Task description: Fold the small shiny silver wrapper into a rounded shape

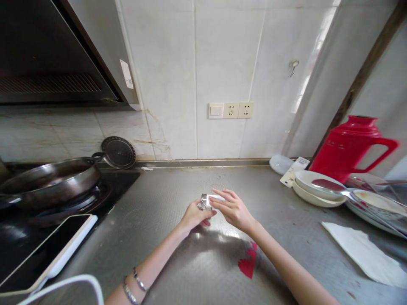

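Observation:
Over the steel counter (165,237), my two hands meet at a small silver and white piece (204,202), which looks like shiny foil or a little packet; its exact kind is too small to tell. My left hand (194,216) grips its silver side between thumb and fingers. From the right, my right hand (233,209) holds the white part, its fingers laid across the top and its thumb hidden. Torn red scraps (247,263) lie on the counter below my right wrist.
At the left, a metal pan (51,182) sits on the black stove (121,190), with a phone (44,254) and white cable (76,279) nearer. At the right are a red thermos jug (346,148), stacked bowls (318,195), dishes, and a white paper sheet (365,254).

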Motion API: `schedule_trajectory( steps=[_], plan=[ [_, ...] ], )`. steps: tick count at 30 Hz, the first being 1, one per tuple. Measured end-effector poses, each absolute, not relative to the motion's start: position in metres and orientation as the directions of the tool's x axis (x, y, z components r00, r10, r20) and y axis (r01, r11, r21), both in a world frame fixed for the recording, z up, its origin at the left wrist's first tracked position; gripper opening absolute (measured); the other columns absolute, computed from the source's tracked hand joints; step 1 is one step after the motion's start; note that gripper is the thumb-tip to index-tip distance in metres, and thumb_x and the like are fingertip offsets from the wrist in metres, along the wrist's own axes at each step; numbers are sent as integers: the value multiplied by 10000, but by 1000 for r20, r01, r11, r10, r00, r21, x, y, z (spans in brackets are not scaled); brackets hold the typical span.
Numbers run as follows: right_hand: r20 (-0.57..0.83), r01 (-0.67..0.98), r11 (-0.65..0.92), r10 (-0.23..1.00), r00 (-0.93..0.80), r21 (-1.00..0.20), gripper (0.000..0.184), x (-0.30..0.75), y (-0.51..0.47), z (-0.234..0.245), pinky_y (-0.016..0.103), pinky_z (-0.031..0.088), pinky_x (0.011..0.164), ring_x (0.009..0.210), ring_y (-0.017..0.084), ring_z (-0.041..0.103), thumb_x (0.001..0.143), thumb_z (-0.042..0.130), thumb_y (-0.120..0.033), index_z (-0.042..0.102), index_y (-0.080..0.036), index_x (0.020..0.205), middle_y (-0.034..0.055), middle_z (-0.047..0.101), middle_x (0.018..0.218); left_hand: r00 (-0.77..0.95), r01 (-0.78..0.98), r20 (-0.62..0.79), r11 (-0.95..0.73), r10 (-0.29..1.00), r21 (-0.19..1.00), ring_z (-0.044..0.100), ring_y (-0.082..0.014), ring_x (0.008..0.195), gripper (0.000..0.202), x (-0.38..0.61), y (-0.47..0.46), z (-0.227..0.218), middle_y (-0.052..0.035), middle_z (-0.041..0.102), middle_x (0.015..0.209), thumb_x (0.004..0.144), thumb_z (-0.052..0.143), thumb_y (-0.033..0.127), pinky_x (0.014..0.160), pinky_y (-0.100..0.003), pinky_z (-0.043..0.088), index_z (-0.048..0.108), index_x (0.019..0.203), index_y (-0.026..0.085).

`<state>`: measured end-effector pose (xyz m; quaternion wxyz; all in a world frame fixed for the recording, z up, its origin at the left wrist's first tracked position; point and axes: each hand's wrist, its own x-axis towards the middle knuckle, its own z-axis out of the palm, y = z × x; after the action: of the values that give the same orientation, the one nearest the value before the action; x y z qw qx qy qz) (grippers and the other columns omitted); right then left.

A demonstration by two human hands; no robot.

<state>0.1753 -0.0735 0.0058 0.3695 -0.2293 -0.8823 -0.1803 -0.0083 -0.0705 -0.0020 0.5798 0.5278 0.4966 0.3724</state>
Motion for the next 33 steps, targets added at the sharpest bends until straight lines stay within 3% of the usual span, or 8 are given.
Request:
schedule_trajectory(
  steps=[8,15,19,22,27,30,33],
  plan=[
    [750,542,828,265,-606,146,347,174,-72,5,440,464,928,1263,237,496,902,415,-34,588,-193,1158,78,688,1146,223,81,-153,139,963,987,578,-99,432,494,-9,-70,-3,36,599,617,559,832,325,439,-215,492,590,947,140],
    [760,482,854,177,-626,197,322,170,-76,6,405,462,936,1233,216,527,902,437,-47,561,-164,1175,98,692,1133,256,59,-74,61,964,996,576,-90,456,514,-10,-69,-2,20,617,652,549,833,378,434,-198,486,596,932,131],
    [771,544,824,240,-590,160,354,171,-74,4,418,462,930,1235,233,526,901,425,-34,556,-169,1201,93,685,1149,225,56,-76,65,971,996,565,-82,454,505,-10,-68,-5,28,609,676,562,827,343,438,-205,497,586,955,137],
    [787,595,802,331,-521,57,365,174,-68,-2,422,475,916,1206,238,552,911,412,-42,569,-191,1205,95,684,1148,218,83,-69,52,974,995,571,-93,458,462,-10,-69,-4,34,597,662,579,811,300,436,-211,496,576,944,143],
    [794,543,782,524,-309,-306,301,169,-65,-11,409,525,884,1082,226,636,943,440,-171,613,-243,1179,90,699,1108,238,109,-28,2,971,994,582,-110,473,442,-8,-73,-4,34,592,651,588,799,293,450,-224,496,566,934,148],
    [715,410,787,603,-353,-461,333,168,-69,-6,443,484,971,1173,237,575,930,472,-237,576,-265,1245,81,641,1226,244,106,-60,34,968,994,590,-118,476,499,-7,-72,-7,25,603,672,588,802,346,467,-241,507,565,981,150],
    [608,339,771,635,-477,-539,501,168,-74,-2,517,376,1061,1319,274,421,881,558,-299,443,-277,1368,89,447,1435,232,100,-105,84,967,991,593,-122,478,502,-9,-69,-10,13,613,681,615,780,411,482,-253,513,573,990,148]
  ],
)
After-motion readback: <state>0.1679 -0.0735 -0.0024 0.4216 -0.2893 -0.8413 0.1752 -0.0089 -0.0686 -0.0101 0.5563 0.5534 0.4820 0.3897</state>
